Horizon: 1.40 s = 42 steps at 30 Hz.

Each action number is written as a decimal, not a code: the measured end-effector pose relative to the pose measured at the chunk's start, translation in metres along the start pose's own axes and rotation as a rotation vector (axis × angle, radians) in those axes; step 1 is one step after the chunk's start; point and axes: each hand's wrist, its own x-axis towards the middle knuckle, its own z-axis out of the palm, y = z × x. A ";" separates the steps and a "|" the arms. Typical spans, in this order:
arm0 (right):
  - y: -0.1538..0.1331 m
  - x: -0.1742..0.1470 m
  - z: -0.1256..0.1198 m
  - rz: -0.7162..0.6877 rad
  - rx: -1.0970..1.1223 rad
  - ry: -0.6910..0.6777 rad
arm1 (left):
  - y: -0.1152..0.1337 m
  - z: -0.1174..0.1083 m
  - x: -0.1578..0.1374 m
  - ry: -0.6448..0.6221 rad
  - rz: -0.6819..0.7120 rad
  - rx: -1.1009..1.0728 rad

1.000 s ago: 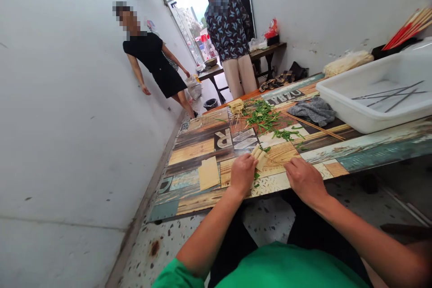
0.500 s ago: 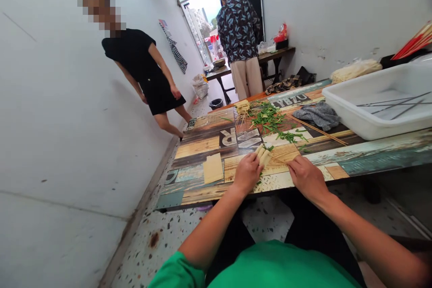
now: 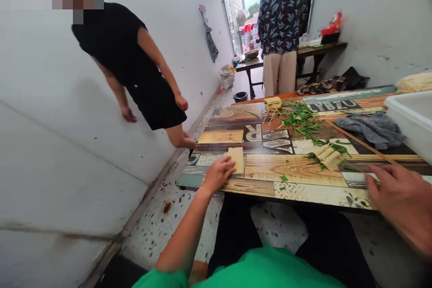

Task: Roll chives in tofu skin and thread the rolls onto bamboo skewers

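Observation:
My left hand (image 3: 220, 173) rests its slightly bent fingers on the near left part of a pale yellow tofu sheet (image 3: 236, 158), which lies flat on the patterned table. Several rolled tofu sheets (image 3: 327, 156) with green leaves poking out lie to the right, threaded on a thin wooden skewer (image 3: 354, 167). At the skewer's near end is my right hand (image 3: 400, 191), thumb and forefinger a little apart. Chopped green leaves (image 3: 300, 119) are heaped farther back. Beside the heap sits a bundle of finished tofu roll skewers (image 3: 272, 103).
Loose skewers (image 3: 366, 143) lie beside a grey cloth (image 3: 371, 127). A white plastic tub (image 3: 410, 112) stands at the right table edge. One person in black (image 3: 128, 67) is by the left wall; another in a patterned shirt (image 3: 283, 15) stands at the back table.
The skewered rolls now lie on the table, farther right. My left hand has left them for the tofu sheet. My right hand has shifted right, and the person in black appears closer.

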 end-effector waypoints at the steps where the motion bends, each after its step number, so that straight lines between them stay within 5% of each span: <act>1: -0.023 0.005 -0.005 -0.043 0.049 0.007 | -0.003 0.001 -0.003 -0.025 0.005 -0.021; 5: -0.158 0.033 -0.009 -0.335 0.539 -0.244 | -0.005 0.009 -0.005 0.053 -0.014 -0.040; 8: -0.242 0.055 0.008 -0.495 0.599 -0.493 | -0.006 0.013 -0.004 0.084 0.040 -0.023; 13: -0.290 0.076 0.029 -0.589 0.411 -0.705 | -0.008 0.012 -0.003 0.120 0.099 0.099; 17: -0.293 0.092 0.032 -0.480 0.372 -0.759 | -0.004 0.005 0.018 0.049 0.120 0.167; 22: -0.283 0.151 0.030 -0.346 0.292 -0.819 | 0.016 -0.022 0.086 -0.133 0.098 0.214; 28: -0.235 0.201 -0.003 -0.378 0.264 -0.552 | 0.073 -0.064 0.140 -0.049 0.272 0.184; 32: -0.198 0.151 -0.014 -0.554 0.305 -0.504 | 0.086 -0.059 0.104 -0.232 0.370 0.090; 37: -0.157 0.064 -0.016 -0.792 0.405 -0.624 | 0.053 -0.016 0.013 -0.269 0.165 0.185; 42: -0.107 0.076 -0.003 -0.662 0.574 -0.483 | 0.031 0.003 -0.031 -0.351 0.116 0.242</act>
